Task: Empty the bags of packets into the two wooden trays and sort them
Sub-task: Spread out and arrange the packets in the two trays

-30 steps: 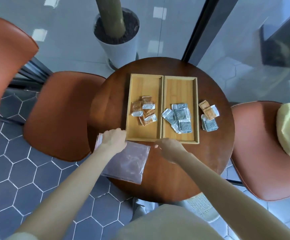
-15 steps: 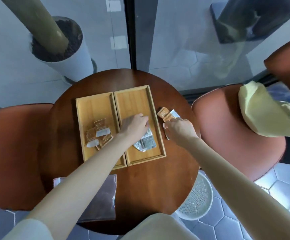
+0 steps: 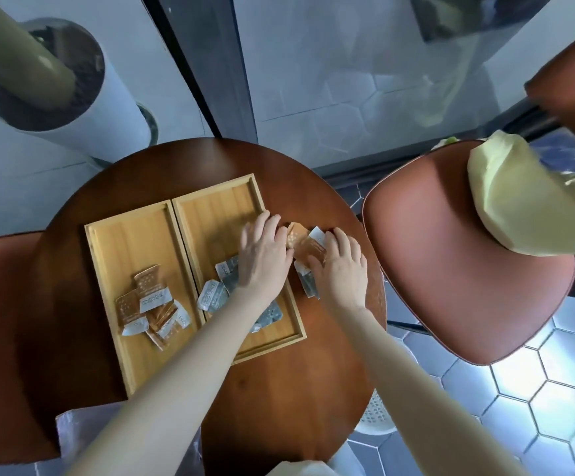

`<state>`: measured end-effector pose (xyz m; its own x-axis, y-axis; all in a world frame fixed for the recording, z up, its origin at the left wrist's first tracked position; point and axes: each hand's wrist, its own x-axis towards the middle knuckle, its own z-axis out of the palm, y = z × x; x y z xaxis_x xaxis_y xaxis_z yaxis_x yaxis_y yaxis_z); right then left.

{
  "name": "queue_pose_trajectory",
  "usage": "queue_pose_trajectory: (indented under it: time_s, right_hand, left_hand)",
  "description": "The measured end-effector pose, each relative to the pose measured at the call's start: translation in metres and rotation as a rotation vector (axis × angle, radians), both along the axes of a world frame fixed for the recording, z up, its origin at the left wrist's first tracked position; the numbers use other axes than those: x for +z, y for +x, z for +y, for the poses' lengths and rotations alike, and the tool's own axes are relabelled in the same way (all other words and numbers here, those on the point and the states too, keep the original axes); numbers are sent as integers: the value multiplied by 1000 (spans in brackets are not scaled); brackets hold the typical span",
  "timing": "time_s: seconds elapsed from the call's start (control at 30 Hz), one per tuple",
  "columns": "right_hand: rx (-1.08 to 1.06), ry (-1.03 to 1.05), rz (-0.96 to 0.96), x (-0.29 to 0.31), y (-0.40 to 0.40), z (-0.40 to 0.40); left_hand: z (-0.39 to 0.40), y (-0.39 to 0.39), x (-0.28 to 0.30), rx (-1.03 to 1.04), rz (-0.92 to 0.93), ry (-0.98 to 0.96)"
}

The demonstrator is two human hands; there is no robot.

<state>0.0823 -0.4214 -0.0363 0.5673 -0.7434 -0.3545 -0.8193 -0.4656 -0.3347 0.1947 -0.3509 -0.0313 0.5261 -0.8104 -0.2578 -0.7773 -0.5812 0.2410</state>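
Two wooden trays lie side by side on the round table. The left tray holds several orange packets. The right tray holds several silver packets. To the right of the trays a small heap lies on the table: orange packets and a silver packet. My left hand reaches across the right tray's rim, fingers spread toward the heap. My right hand lies flat on the heap. An empty clear bag lies at the table's near left edge.
The round dark table stands between orange chairs, one on the right with a yellow cloth on it. A white planter stands behind. A white basket sits on the floor below the table edge.
My left hand has left the silver packets in the right tray and moved right to the heap on the table. My right hand stays on the heap. The view has shifted closer.
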Motion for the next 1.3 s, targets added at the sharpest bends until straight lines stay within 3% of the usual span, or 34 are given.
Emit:
queue_pose_trajectory:
  time_s: [0.17, 0.33, 0.63, 0.87, 1.03, 1.13, 1.3]
  right_hand:
    - [-194, 41, -150, -1, 4, 0]
    - [-256, 168, -242, 8, 7, -9]
    - [-13, 173, -373, 53, 10, 22]
    - [82, 296, -416, 68, 42, 106]
    - [231, 357, -259, 53, 59, 164]
    - [386, 245, -170, 43, 61, 184]
    - [516, -36, -340, 27, 72, 195]
  left_hand:
    - [-5, -8, -1, 156, 39, -177]
    - [3, -13, 13, 198, 205, -302]
    - [66, 4, 47, 583, 519, -506]
    - [186, 17, 52, 769, 585, -460]
    - [246, 19, 48, 755, 509, -334]
    - [261, 18, 40, 578, 279, -213]
    - [261, 14, 29, 357, 21, -195]
